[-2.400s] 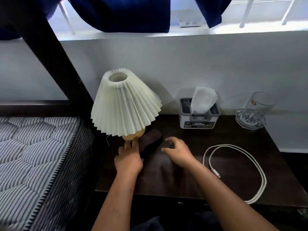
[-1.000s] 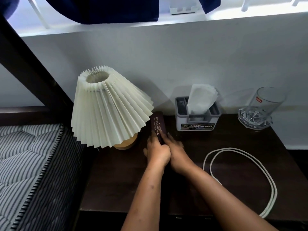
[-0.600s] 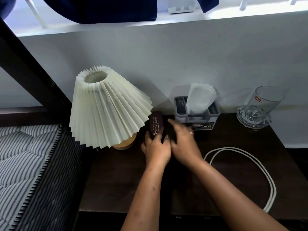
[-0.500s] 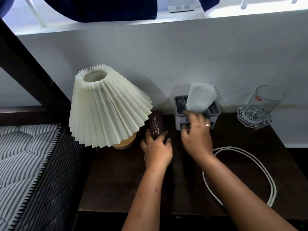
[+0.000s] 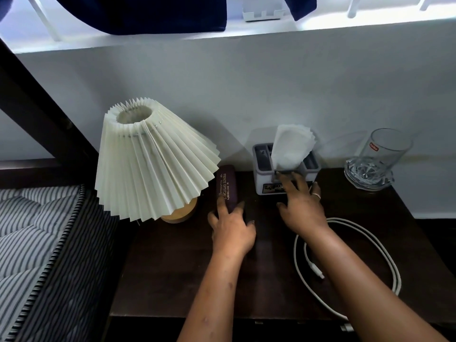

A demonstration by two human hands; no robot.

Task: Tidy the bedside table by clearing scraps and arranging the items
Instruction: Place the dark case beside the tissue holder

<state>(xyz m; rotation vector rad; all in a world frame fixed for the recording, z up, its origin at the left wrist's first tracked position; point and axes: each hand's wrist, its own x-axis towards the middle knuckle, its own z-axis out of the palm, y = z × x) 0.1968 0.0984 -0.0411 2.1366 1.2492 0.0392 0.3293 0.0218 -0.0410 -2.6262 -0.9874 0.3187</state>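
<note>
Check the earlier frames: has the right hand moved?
Yes. The right hand left the case and went right and back, now touching the tissue box.

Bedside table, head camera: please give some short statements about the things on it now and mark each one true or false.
1. The dark maroon glasses case lies beside the cream pleated lamp shade. True.
2. The right hand holds the clear drinking glass. False: it rests at the grey tissue box.
3. The white charging cable lies looped on the dark wooden table. True.
4. The left hand grips the cable. False: its fingers touch the case.
</note>
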